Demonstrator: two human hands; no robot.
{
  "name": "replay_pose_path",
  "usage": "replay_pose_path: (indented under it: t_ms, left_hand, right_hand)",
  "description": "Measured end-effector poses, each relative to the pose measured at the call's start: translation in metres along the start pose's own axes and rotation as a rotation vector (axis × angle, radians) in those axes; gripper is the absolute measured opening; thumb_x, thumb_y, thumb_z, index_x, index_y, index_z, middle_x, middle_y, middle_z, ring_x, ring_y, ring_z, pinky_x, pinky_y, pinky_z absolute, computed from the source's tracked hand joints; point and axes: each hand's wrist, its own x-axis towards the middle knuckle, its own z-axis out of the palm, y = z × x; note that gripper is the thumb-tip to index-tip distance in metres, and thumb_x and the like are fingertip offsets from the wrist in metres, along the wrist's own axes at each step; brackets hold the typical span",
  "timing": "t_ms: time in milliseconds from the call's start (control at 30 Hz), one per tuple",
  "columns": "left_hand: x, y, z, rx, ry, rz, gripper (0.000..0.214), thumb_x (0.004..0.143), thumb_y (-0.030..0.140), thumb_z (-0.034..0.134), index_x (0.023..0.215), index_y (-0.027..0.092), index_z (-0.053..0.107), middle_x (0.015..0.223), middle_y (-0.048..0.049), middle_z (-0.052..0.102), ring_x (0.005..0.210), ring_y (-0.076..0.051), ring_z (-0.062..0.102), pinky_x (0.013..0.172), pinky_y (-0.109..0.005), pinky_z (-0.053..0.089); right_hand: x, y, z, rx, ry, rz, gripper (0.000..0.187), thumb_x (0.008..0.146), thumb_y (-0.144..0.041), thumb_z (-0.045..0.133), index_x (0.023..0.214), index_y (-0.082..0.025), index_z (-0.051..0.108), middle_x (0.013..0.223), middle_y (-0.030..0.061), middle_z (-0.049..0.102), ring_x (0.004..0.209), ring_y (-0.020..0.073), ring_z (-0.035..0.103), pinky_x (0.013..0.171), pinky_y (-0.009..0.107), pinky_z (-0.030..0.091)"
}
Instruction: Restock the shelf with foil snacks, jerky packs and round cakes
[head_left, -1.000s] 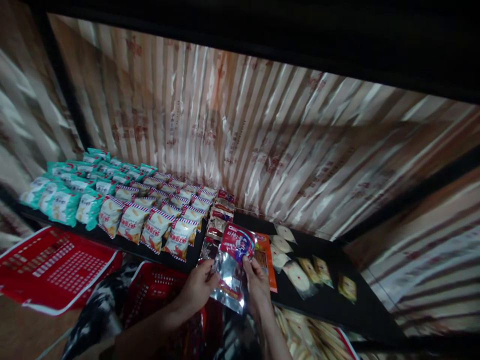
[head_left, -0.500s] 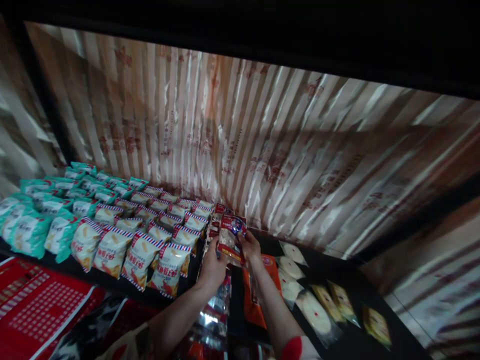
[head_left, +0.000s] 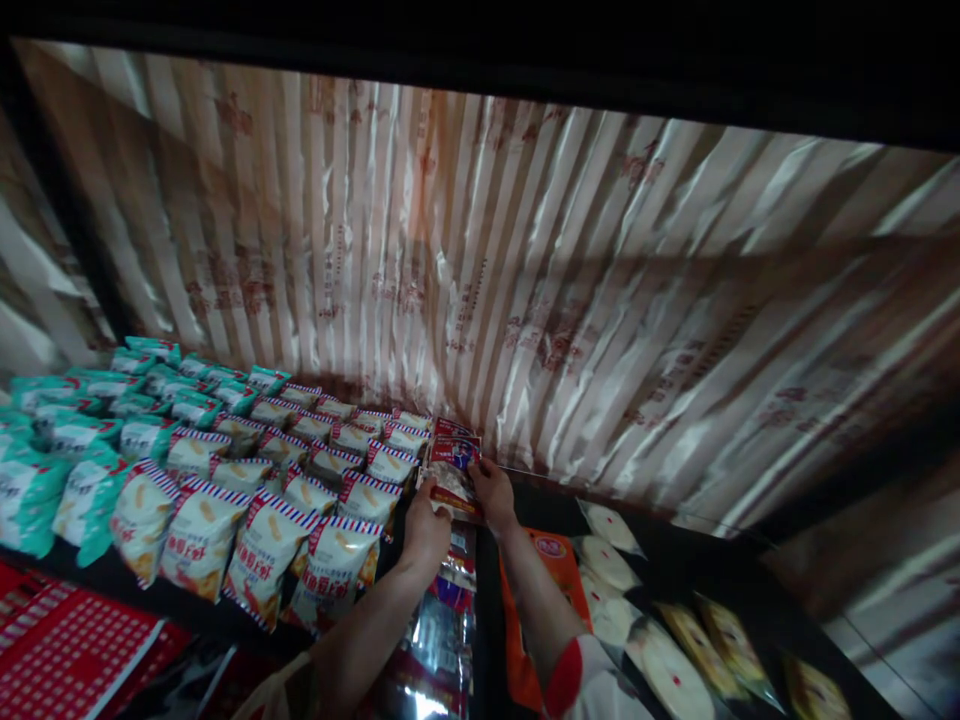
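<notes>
Both my hands hold one small red and clear snack packet [head_left: 452,470] deep on a dark shelf [head_left: 660,545], close to the striped back wall. My left hand [head_left: 424,535] grips its lower left edge, fingers closed. My right hand [head_left: 491,492] pinches its right side. The packet sits at the back end of a row of similar shiny red packets [head_left: 442,630] that runs toward me between my forearms. An orange packet [head_left: 544,590] lies just right of my right forearm.
Left of my hands lie rows of white, red and blue striped snack bags [head_left: 262,540], then teal bags [head_left: 67,450]. Flat pale packets [head_left: 637,610] lie to the right. A red basket [head_left: 67,660] sits at the lower left. The striped wall [head_left: 525,300] closes the back.
Both hands have carried the packet from near the shelf's front edge away from me to the back of the row. The view has moved in closer to the shelf.
</notes>
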Motion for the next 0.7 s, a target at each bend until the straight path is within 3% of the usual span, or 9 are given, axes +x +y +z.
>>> replay_pose_path:
  t_ms: [167,400,567,700]
  left_hand:
    - [0.003,-0.011,0.000,0.064,0.001,0.035,0.053,0.075,0.004,0.045,0.127,0.014,0.046,0.110,-0.0090,0.065,0.104,-0.018,0.059,0.091,-0.028,0.044]
    - [0.000,-0.001,-0.005,0.192,0.006,0.056,0.048,0.076,0.006,0.045,0.124,0.005,0.048,0.120,-0.0159,0.057,0.116,-0.020,0.051,0.100,-0.028,0.036]
    - [0.000,0.001,-0.004,0.283,0.014,0.104,0.047,0.076,0.007,0.044,0.123,0.006,0.051,0.119,-0.0159,0.056,0.112,-0.021,0.053,0.100,-0.029,0.037]
    - [-0.005,-0.004,0.000,0.375,0.075,0.205,0.042,0.074,0.011,0.047,0.114,0.013,0.060,0.119,-0.0110,0.057,0.117,-0.025,0.048,0.103,-0.035,0.035]
  right_hand:
    - [-0.002,0.002,0.005,-0.142,-0.029,0.038,0.031,0.078,-0.038,0.051,0.093,-0.021,0.071,0.085,0.0075,0.072,0.080,0.0230,0.067,0.072,0.030,0.047]
    - [-0.003,-0.007,0.005,-0.246,-0.010,-0.039,0.048,0.081,-0.029,0.048,0.128,-0.018,0.051,0.105,0.0101,0.068,0.097,0.0229,0.063,0.086,0.032,0.045]
    - [-0.004,-0.013,0.009,-0.235,-0.054,-0.098,0.036,0.083,-0.029,0.045,0.111,-0.016,0.064,0.111,0.0100,0.066,0.102,0.0204,0.061,0.092,0.029,0.044]
    - [-0.005,-0.013,0.014,-0.227,-0.048,-0.075,0.036,0.083,-0.030,0.044,0.109,-0.017,0.066,0.107,0.0095,0.068,0.098,0.0211,0.063,0.088,0.031,0.047]
